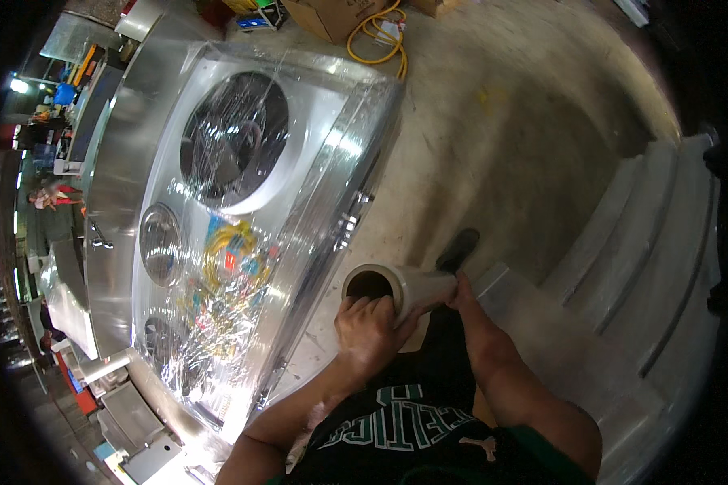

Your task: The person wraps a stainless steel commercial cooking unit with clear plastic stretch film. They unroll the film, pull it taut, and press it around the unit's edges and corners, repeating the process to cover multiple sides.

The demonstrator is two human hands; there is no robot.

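In front of my body I hold a thick roll of clear stretch film (423, 284), lying roughly sideways with its hollow core facing left. My left hand (368, 327) is closed on the near rim, its fingers hooked over the edge into the core. At the roll's other end, my right hand (459, 294) grips the edge; its fingers are partly hidden. To the left stands a large metal unit (299, 174) wrapped in shiny clear film. Through the wrap show a big dark round fan (236, 139), a smaller round part (160, 244) and a bundle of yellow and coloured tubing (233, 252).
Film-covered pale panels (623, 242) stand on my right. A yellow cord (378, 36) and a cardboard box (332, 18) lie on the concrete floor (493, 121) ahead. My dark shoe (459, 249) is beside the roll. A person (55, 196) is far off left.
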